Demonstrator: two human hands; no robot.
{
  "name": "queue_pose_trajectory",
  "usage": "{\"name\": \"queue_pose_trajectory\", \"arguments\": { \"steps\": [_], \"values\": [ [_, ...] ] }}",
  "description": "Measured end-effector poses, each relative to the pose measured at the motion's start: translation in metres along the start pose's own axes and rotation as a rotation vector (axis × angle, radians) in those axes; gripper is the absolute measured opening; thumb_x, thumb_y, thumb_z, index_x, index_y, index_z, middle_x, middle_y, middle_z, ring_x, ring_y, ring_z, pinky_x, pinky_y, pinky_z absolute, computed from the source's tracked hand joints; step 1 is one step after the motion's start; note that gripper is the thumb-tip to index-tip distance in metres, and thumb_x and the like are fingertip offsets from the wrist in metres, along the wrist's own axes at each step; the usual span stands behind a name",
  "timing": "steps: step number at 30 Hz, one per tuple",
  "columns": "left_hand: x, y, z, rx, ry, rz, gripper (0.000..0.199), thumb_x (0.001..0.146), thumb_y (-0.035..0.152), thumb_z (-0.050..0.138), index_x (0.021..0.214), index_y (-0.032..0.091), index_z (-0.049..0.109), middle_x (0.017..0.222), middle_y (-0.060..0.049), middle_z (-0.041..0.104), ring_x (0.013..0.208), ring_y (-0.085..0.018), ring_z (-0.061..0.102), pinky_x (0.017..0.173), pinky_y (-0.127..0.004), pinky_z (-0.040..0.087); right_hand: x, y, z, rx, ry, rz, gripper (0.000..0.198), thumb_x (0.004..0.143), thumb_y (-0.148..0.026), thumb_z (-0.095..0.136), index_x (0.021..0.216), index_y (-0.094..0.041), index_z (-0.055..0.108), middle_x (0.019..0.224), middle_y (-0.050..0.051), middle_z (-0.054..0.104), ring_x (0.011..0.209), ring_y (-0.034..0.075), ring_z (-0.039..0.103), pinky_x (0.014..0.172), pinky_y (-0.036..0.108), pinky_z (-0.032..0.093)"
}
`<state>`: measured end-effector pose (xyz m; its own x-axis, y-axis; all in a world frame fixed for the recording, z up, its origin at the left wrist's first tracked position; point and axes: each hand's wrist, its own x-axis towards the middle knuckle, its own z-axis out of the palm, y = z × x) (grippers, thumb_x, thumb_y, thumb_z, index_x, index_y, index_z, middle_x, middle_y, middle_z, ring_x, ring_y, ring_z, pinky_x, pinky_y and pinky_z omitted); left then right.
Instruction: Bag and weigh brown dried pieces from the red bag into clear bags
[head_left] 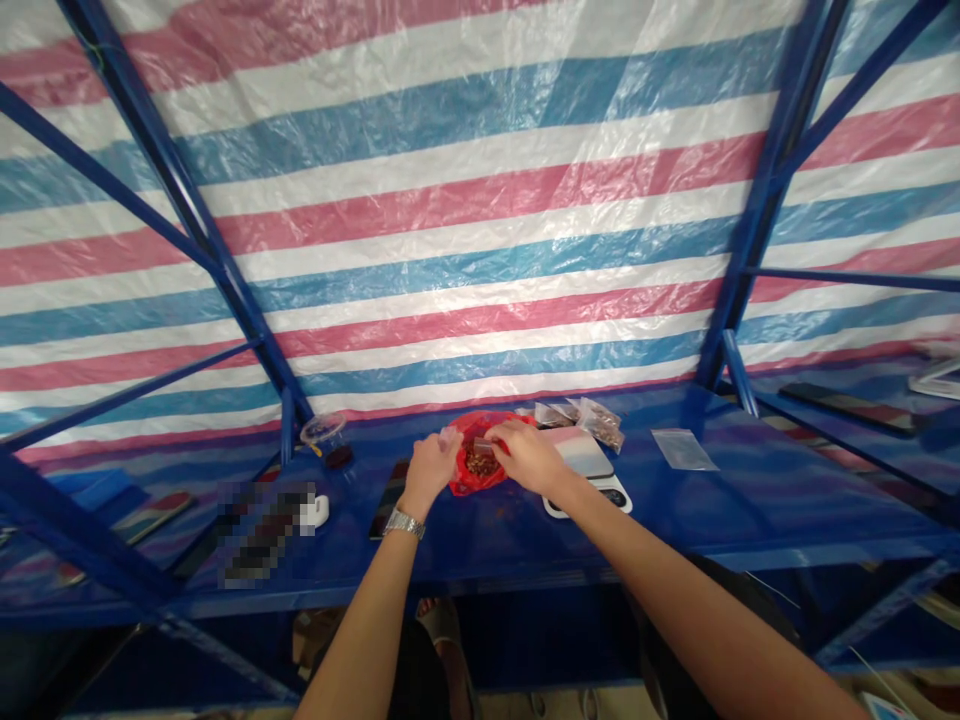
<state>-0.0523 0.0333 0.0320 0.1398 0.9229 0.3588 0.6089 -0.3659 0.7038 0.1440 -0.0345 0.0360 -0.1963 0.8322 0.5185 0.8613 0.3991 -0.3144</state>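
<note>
An opened red plastic bag (466,487) lies on the blue shelf, with small brown and yellowish pieces (480,462) inside. My left hand (433,470), a metal-banded watch at its wrist, is closed at the bag's left rim; its fingertips are partly hidden. From the right, my right hand (531,456) reaches over the bag opening, fingers pinched on a small clear plastic piece (484,445), perhaps a zip bag. Beside that hand is a white digital scale (589,455), partly covered by my forearm. Several small filled clear bags (600,424) lie behind the scale.
A flat clear zip bag (684,450) lies right of the scale. Leftward are a dark phone-like slab (388,500), a clear plastic cup (326,437) with dark contents, and a white earbud case (318,511). Blue metal posts (739,270) frame the shelf before a striped tarp (480,210).
</note>
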Motion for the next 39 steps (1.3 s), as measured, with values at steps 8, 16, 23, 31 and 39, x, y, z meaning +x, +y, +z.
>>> {"name": "queue_pose_trajectory", "arguments": {
  "steps": [8, 16, 23, 31, 39],
  "values": [
    [-0.01, -0.004, 0.01, -0.081, -0.385, -0.064, 0.04, 0.081, 0.056, 0.068, 0.072, 0.017, 0.065, 0.067, -0.002, 0.065, 0.065, -0.018, 0.058, 0.062, -0.028, 0.04, 0.024, 0.017, 0.041, -0.266, -0.207, 0.075, 0.029, 0.097, -0.025, 0.062, 0.123, -0.013, 0.068, 0.122, 0.018, 0.073, 0.122, 0.032, 0.063, 0.109, 0.042, 0.038],
    [-0.008, 0.003, 0.019, -0.543, -0.271, -0.348, 0.04, 0.069, 0.049, 0.087, 0.08, 0.013, 0.072, 0.073, -0.006, 0.072, 0.068, -0.018, 0.066, 0.062, -0.026, 0.049, 0.006, 0.013, 0.005, -0.199, -0.202, 0.115, 0.032, 0.085, -0.003, 0.06, 0.111, -0.017, 0.072, 0.12, 0.011, 0.077, 0.119, 0.027, 0.065, 0.109, 0.039, 0.035],
    [-0.012, 0.018, 0.028, -0.893, -0.348, -0.523, 0.042, 0.08, 0.045, 0.084, 0.104, 0.013, 0.074, 0.096, -0.012, 0.079, 0.076, -0.021, 0.074, 0.067, -0.035, 0.062, -0.003, 0.007, -0.004, -0.167, -0.268, 0.153, 0.023, 0.088, -0.012, 0.063, 0.107, -0.017, 0.074, 0.107, 0.012, 0.079, 0.108, 0.028, 0.07, 0.103, 0.038, 0.038],
    [-0.012, 0.032, 0.041, -0.922, -0.238, -0.516, 0.037, 0.09, 0.049, 0.071, 0.107, 0.017, 0.069, 0.1, -0.009, 0.078, 0.079, -0.018, 0.075, 0.074, -0.035, 0.062, -0.001, 0.014, 0.0, -0.143, -0.275, 0.153, 0.026, 0.088, -0.015, 0.067, 0.111, -0.02, 0.076, 0.11, 0.011, 0.079, 0.109, 0.029, 0.07, 0.104, 0.039, 0.039],
    [-0.007, 0.02, 0.027, -0.239, 0.027, -0.087, 0.042, 0.09, 0.056, 0.064, 0.099, 0.015, 0.065, 0.097, -0.011, 0.073, 0.091, -0.024, 0.068, 0.088, -0.043, 0.057, -0.004, 0.017, -0.002, -0.036, -0.249, 0.189, 0.025, 0.081, -0.013, 0.07, 0.1, -0.024, 0.083, 0.111, 0.008, 0.08, 0.116, 0.029, 0.065, 0.107, 0.042, 0.039]
  ]
}}
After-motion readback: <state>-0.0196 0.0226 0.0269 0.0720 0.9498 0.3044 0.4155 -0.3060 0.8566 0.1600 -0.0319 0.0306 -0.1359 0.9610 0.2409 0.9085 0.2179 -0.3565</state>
